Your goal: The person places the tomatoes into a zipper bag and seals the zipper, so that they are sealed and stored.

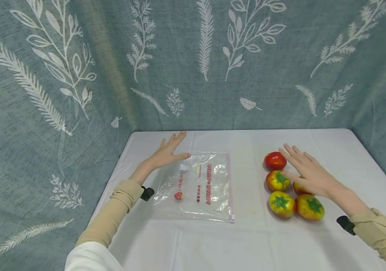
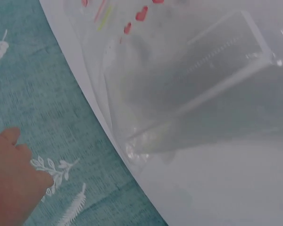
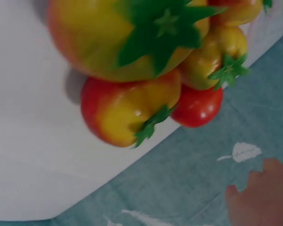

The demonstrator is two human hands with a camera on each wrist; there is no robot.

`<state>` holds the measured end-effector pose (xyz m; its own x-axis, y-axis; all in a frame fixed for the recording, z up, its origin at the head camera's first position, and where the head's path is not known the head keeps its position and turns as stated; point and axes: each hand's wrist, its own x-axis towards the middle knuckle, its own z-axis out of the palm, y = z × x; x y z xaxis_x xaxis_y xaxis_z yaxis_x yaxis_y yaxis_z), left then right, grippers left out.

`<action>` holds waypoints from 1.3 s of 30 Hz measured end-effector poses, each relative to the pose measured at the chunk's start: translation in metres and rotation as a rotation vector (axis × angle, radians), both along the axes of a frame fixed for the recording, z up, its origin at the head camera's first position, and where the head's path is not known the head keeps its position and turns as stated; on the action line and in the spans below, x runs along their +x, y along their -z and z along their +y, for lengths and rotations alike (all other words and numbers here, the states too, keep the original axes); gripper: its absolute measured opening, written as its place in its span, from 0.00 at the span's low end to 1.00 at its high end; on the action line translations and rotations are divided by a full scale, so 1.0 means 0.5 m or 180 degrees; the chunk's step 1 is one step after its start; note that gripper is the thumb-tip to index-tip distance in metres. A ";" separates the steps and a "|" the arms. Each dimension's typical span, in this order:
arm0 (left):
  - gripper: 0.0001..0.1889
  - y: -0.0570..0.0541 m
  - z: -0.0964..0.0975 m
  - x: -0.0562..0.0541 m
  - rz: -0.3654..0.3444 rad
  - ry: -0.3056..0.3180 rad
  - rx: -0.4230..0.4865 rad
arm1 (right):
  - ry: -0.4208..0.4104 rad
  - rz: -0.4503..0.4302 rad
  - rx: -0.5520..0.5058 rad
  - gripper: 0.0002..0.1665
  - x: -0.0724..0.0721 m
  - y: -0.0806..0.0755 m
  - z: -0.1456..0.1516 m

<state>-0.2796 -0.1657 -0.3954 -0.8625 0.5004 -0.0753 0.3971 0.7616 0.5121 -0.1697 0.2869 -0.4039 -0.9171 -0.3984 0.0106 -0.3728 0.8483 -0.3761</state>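
Observation:
My left hand (image 1: 166,153), fingers spread and holding nothing, hovers over the far left corner of a clear zip bag (image 1: 187,210). The bag lies flat, printed with red lettering and small strawberries, its zip edge on the right. Over on the right, my right hand (image 1: 309,175) is held out with straight fingers above a group of toy tomatoes. One plain red tomato (image 1: 275,161) sits at the back. Nearer are several yellow-and-red tomatoes (image 1: 281,204) with green star-shaped tops, one partly hidden under the right hand. In the right wrist view, the tomatoes (image 3: 127,110) lie close together.
A white cloth covers the table (image 1: 220,244). Blue-green curtains (image 1: 186,56) with white leaf prints hang behind it and along both sides. Dark wrist cameras (image 1: 147,194) sit at both cuffs.

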 end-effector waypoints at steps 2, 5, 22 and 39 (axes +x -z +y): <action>0.46 -0.001 0.008 0.003 -0.0066 0.0054 0.0055 | -0.0055 -0.0052 -0.0086 0.44 0.004 -0.002 -0.012; 0.47 -0.001 0.022 0.006 -0.0153 0.0176 0.0124 | -0.0133 -0.0089 -0.0168 0.43 0.009 -0.003 -0.032; 0.45 0.028 0.087 0.041 -0.0695 0.0521 0.0154 | -0.0302 -0.0463 -0.0095 0.49 0.044 0.013 -0.133; 0.45 0.079 0.135 0.074 -0.0797 0.0707 0.0174 | -0.0454 -0.0728 0.0065 0.54 0.062 0.055 -0.212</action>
